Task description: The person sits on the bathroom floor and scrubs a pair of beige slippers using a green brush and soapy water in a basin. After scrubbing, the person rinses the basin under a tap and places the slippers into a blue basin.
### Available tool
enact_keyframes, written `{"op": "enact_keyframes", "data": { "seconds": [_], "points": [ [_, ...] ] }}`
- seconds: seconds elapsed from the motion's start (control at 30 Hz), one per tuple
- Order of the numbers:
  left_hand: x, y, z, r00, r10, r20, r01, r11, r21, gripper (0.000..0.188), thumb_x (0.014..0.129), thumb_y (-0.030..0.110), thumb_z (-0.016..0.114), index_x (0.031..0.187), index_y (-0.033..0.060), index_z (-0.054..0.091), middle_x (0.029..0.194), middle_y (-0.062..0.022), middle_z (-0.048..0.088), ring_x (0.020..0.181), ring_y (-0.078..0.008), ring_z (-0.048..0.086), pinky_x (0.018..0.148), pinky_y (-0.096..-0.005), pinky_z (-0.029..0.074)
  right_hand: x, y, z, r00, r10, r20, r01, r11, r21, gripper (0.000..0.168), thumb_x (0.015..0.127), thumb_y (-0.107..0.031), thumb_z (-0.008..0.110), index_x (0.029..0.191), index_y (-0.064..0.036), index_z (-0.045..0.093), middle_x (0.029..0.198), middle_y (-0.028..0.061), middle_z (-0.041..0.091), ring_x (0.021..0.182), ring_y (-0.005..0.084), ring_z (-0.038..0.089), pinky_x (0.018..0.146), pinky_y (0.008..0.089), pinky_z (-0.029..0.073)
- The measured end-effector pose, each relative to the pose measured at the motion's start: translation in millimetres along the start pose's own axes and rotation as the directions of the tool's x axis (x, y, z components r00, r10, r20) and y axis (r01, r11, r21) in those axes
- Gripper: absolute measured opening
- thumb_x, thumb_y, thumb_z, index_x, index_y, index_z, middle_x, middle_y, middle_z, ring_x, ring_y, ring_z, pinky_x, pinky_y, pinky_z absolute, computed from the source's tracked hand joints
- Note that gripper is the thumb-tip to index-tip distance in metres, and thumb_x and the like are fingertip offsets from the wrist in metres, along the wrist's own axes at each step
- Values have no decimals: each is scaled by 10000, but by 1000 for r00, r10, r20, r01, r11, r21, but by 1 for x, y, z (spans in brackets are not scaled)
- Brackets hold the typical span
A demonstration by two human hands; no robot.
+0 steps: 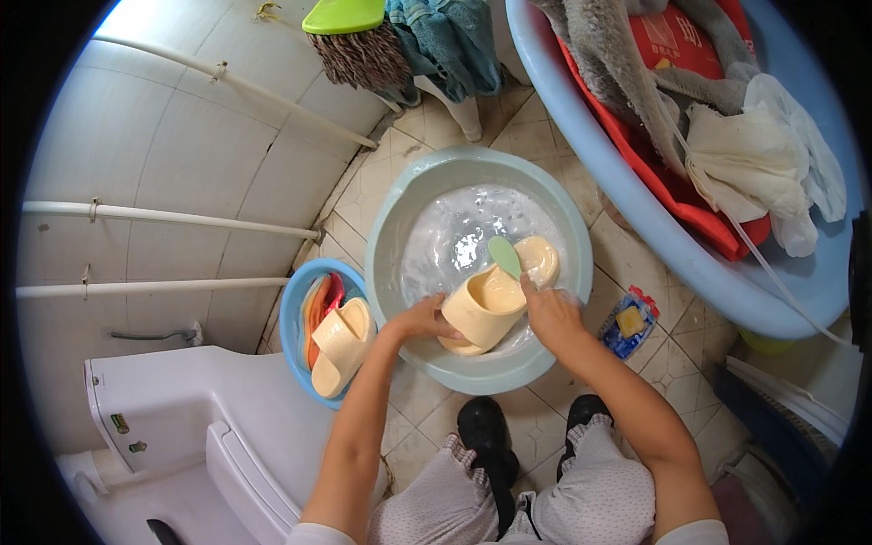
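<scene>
A pale yellow slide slipper (470,313) lies tilted in a round grey-green basin (381,238) of soapy water (443,238). Its wide strap faces up, and one rounded end of the sole points to the far right of the basin. My left hand (426,318) grips the slipper's left side by the strap. In my right hand (555,313) is a green oval-headed tool (504,256), perhaps a brush, whose handle my fingers hide. Its head lies over the sole beside the strap opening; bristles are not visible.
On the left, a small blue basin (289,340) holds another yellow slipper (340,347) and coloured cloths, beside a white toilet (170,381). A soap bar (630,321) on a blue wrapper (618,344) lies right. A large blue tub (579,157) with fabrics stands far right.
</scene>
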State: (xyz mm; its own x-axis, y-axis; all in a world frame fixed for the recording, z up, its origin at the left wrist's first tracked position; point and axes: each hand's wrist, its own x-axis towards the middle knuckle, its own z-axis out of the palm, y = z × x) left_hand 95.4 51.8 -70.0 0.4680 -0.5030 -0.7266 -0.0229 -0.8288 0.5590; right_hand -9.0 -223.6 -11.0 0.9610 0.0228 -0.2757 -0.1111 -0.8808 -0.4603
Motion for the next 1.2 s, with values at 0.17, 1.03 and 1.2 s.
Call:
{"op": "enact_keyframes", "data": {
  "seconds": [0.17,1.03,1.2],
  "points": [
    [11,24,43,983,29,-180,-31,1000,-5,744,597,357,795,1148,5,440,1018,-109,557,943,-204,529,893,-309,394,2,9,5,998,39,-46,-38,999,28,486,797,-57,430,1282,-57,421,800,239,606,685,360,621,623,446,490],
    [-59,58,15,726,114,-678,8,985,174,509,730,50,606,1212,130,463,979,-197,599,921,-393,556,761,-422,458,23,-19,9,972,-220,79,215,975,64,472,792,-30,414,1264,-28,419,720,191,605,692,341,619,589,465,491],
    [-51,51,19,736,84,-671,-57,996,62,489,743,71,621,1208,119,475,1042,-179,595,979,-343,572,816,-370,452,64,18,26,997,-75,-3,75,989,125,465,779,-26,435,1244,-33,445,779,199,617,741,364,614,644,473,494]
  ]
}}
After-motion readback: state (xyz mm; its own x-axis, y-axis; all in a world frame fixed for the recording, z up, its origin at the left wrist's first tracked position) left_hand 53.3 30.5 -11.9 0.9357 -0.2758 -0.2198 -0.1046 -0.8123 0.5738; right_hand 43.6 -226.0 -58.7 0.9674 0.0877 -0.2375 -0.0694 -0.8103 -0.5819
